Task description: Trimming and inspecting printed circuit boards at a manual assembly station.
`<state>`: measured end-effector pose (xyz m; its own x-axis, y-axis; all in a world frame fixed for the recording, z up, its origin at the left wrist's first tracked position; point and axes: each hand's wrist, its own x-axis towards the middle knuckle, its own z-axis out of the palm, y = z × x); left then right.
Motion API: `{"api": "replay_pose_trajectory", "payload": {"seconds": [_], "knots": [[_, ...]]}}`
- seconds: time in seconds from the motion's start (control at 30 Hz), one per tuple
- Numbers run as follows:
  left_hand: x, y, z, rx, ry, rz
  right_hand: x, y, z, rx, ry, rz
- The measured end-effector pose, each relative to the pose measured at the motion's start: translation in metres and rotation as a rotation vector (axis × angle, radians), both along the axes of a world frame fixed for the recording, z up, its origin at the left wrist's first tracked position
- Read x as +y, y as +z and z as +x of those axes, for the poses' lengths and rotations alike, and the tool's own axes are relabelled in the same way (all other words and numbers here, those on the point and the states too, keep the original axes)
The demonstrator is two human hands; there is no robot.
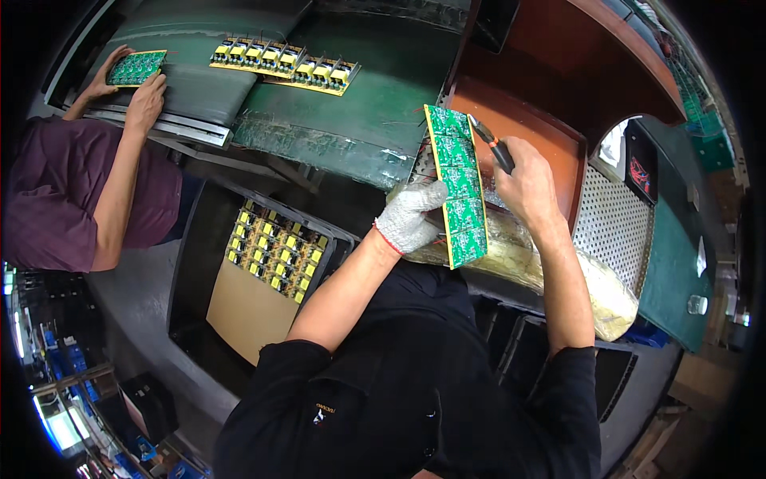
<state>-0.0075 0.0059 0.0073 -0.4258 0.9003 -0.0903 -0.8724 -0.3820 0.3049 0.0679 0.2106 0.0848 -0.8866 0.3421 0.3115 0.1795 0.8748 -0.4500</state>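
In front of me, a long green circuit board panel (459, 185) with yellow edges stands tilted, its solder side facing me. My left hand (412, 215), in a pale knitted glove with a red cuff, grips the panel by its left edge. My bare right hand (524, 177) is closed round a pair of cutting pliers (495, 145) with dark and orange handles. The pliers' jaws point up and left, beside the upper right edge of the panel. Thin wire leads stick out past the panel's left side.
Populated board panels (285, 64) lie on the green bench (335, 132). A co-worker's hands (144, 100) hold another green board (137, 69) at left. Below, a black bin (195, 263) holds boards on cardboard (247, 311). A reddish-brown tray (519, 120) and perforated metal plate (610, 223) are at right.
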Motion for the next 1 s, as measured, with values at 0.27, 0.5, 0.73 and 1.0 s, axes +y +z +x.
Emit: {"api": "replay_pose_trajectory", "payload": {"seconds": [0.27,0.5,0.73,1.0], "knots": [[0.001,0.003,0.002,-0.002,0.004,0.011,-0.014,0.013,-0.009,-0.203,-0.002,-0.005],[0.003,0.008,0.002,0.019,0.016,0.007,-0.025,0.011,-0.015,-0.084,0.035,0.044],[0.003,0.005,0.005,0.092,0.039,0.02,-0.033,0.025,-0.01,-0.155,0.011,0.092],[0.004,0.005,0.005,0.14,0.03,0.046,-0.037,0.024,-0.007,-0.098,-0.008,0.137]]}}
